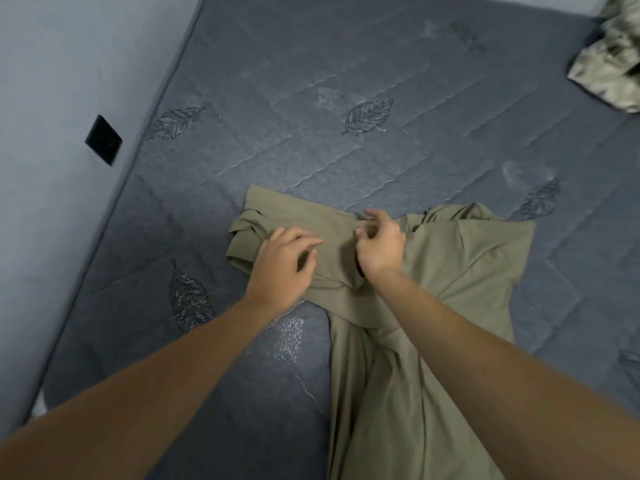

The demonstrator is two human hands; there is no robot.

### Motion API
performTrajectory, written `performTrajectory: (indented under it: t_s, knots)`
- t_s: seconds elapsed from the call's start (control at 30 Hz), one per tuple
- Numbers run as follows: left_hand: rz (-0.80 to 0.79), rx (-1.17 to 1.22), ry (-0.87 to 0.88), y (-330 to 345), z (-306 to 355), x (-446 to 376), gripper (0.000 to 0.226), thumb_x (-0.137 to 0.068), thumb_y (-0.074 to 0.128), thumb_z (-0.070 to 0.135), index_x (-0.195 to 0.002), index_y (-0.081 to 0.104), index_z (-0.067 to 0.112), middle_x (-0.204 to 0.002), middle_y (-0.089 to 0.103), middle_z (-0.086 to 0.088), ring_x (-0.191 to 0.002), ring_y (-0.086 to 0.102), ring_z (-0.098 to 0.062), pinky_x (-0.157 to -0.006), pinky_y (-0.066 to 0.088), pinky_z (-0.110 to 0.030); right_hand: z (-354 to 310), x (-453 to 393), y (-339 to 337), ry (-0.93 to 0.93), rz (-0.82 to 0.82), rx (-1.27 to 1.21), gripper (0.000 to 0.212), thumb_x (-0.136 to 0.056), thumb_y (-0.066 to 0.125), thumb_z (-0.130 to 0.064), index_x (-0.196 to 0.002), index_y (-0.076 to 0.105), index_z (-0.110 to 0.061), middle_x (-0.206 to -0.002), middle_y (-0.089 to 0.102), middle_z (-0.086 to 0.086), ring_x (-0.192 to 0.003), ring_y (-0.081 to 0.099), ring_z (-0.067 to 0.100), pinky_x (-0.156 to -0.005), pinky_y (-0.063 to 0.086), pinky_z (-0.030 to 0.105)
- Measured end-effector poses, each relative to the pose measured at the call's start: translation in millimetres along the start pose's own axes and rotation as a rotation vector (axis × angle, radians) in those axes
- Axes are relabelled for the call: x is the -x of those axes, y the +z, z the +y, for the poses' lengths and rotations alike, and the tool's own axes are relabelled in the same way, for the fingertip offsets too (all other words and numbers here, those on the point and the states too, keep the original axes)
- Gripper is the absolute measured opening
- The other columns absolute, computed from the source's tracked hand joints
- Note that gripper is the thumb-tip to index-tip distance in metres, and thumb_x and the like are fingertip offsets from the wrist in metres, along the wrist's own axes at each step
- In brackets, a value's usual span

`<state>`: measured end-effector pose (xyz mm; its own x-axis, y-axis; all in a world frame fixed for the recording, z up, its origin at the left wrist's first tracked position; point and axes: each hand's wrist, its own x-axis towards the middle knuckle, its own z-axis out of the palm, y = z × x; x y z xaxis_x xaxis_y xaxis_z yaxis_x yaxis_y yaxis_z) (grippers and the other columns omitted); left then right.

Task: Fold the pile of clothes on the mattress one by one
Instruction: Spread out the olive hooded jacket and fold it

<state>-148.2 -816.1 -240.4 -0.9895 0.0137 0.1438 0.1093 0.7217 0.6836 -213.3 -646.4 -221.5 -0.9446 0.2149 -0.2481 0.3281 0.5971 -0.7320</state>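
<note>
Blue mattress (346,98), khaki garment (433,306) cut off below, hands over its sleeve

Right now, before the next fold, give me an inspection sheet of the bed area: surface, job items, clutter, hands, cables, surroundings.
Surface: blue-grey quilted mattress with stitched leaf motifs, lying against the wall.
Job's things: olive-khaki garment spread in front of the person, its left part laid across, the rest crumpled; patterned clothes pile at the far right edge, partly out of frame.
Clutter: nothing seen.
Hands: left hand rests on the garment's left part, fingers relaxed; right hand has its fingers curled at a fold near the middle; whether they pinch the cloth is unclear.
Cables: nothing seen.
Surroundings: pale blue wall on the left bearing a dark square plate.
</note>
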Motion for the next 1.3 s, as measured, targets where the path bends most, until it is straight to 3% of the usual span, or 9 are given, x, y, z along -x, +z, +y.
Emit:
performTrajectory:
  t_s: [0.17,0.3,0.47,0.63,0.73,0.8,0.93,1.07,1.3]
  knots:
    - [-0.069,-0.368,-0.075,-8,-17,-8,0.059,-0.098,0.063,0.043,-0.152,0.049,0.024,-0.159,0.041,-0.011,-0.145,0.038,-0.034,-0.117,0.033,-0.054,-3,19,6,-0.659,0.036,0.363,0.05,-0.094,0.054,-0.01,-0.143,0.052,-0.005,-0.15,0.05,0.013,-0.137,0.043,0.031,-0.12,0.032,0.042]
    - [0.112,-0.253,-0.61,-16,-34,-20,0.086,-0.092,0.064,0.059,-0.156,0.034,0.012,-0.156,0.036,-0.018,-0.143,0.034,-0.038,-0.114,0.033,-0.057,14,37,40,-0.558,-0.324,0.556,0.066,-0.107,0.038,-0.032,-0.165,0.013,-0.011,-0.174,0.005,0.006,-0.161,0.0,0.022,-0.13,-0.001,0.04]
    - [0.141,0.098,-0.885,-30,-51,-41,0.077,-0.085,0.078,0.056,-0.138,0.058,0.004,-0.136,0.061,-0.018,-0.126,0.057,-0.036,-0.104,0.049,-0.046,31,37,51,-0.521,-0.354,0.613,0.068,-0.11,0.028,-0.037,-0.166,-0.001,-0.013,-0.174,-0.01,0.005,-0.159,-0.015,0.019,-0.13,-0.007,0.039]
    - [0.135,0.214,-0.74,-37,-24,-34,0.017,-0.088,0.079,0.025,-0.092,0.069,0.012,-0.092,0.071,-0.005,-0.094,0.069,-0.026,-0.081,0.056,-0.036,3,28,34,-0.2,-0.509,0.094,0.07,-0.101,0.062,-0.03,-0.162,0.031,-0.014,-0.172,0.019,0.004,-0.16,0.011,0.018,-0.13,0.007,0.036]
    - [0.152,0.171,-0.602,-35,16,-29,0.026,-0.086,0.079,0.024,-0.073,0.057,0.023,-0.072,0.061,0.009,-0.07,0.06,-0.002,-0.065,0.045,-0.02,-26,30,12,0.264,-0.515,-0.695,0.057,-0.1,0.065,-0.035,-0.151,0.051,-0.013,-0.139,0.064,-0.004,-0.133,0.056,0.007,-0.109,0.044,0.023]
    - [0.127,0.181,-0.5,-27,50,-25,0.031,-0.086,0.079,0.021,-0.07,0.053,0.026,-0.068,0.059,0.013,-0.061,0.056,0.006,-0.057,0.039,-0.01,-38,37,-8,0.391,-0.638,-0.893,0.055,-0.1,0.059,-0.049,-0.144,0.059,-0.016,-0.122,0.072,-0.009,-0.113,0.066,0.002,-0.091,0.051,0.019]
    - [-0.002,0.265,-0.357,1,118,-18,0.005,-0.089,0.071,0.016,-0.094,0.069,0.016,-0.083,0.072,0.004,-0.077,0.067,-0.009,-0.069,0.051,-0.028,-34,40,-46,0.411,-0.413,-0.936,0.043,-0.095,0.072,-0.038,-0.122,0.07,-0.005,-0.107,0.077,0.011,-0.1,0.075,0.023,-0.094,0.061,0.039]
    - [-0.163,0.308,-0.193,34,166,-14,0.03,-0.091,0.07,0.016,-0.12,0.071,0.016,-0.101,0.073,0.005,-0.093,0.068,-0.01,-0.085,0.055,-0.029,7,22,-103,0.384,-0.131,-0.736,0.021,-0.099,0.064,-0.015,-0.109,0.07,0.002,-0.101,0.076,0.022,-0.1,0.074,0.038,-0.094,0.059,0.053]
    - [-0.275,0.085,0.129,117,201,-25,0.03,-0.096,0.062,0.014,-0.124,0.072,0.014,-0.127,0.064,-0.004,-0.119,0.061,-0.025,-0.104,0.048,-0.044,90,-16,-208,0.213,0.017,-0.095,0.033,-0.091,0.067,-0.014,-0.123,0.066,-0.008,-0.116,0.071,0.018,-0.114,0.063,0.037,-0.099,0.051,0.042]
